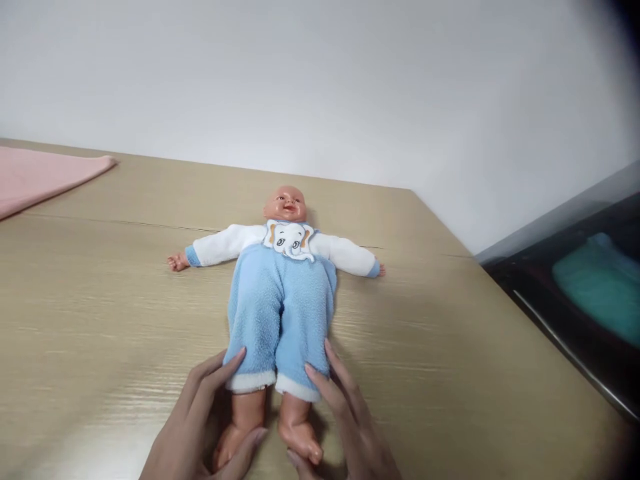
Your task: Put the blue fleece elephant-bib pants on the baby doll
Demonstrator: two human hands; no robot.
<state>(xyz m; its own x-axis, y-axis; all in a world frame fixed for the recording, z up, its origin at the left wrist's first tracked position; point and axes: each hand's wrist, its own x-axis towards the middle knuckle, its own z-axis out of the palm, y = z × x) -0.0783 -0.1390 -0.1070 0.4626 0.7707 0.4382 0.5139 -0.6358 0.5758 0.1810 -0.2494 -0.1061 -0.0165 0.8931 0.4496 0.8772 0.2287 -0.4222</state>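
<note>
A baby doll (289, 207) lies on its back on the wooden table, its head away from me and arms spread wide. It wears a blue fleece romper (257, 300) with white sleeves, white leg cuffs and an elephant patch (293, 241) on the chest. My left hand (193, 413) curves around the doll's leg on the left, fingertips on the romper near the cuff and thumb by the foot. Around the other leg, my right hand (350, 420) does likewise, with fingertips at the cuff and thumb beside the foot. Both bare feet show between my hands.
A pink cloth (45, 175) lies at the table's far left. The table (425, 373) meets a white wall at the back. Beyond its right edge is a dark, glossy surface with a blurred green item (600, 287).
</note>
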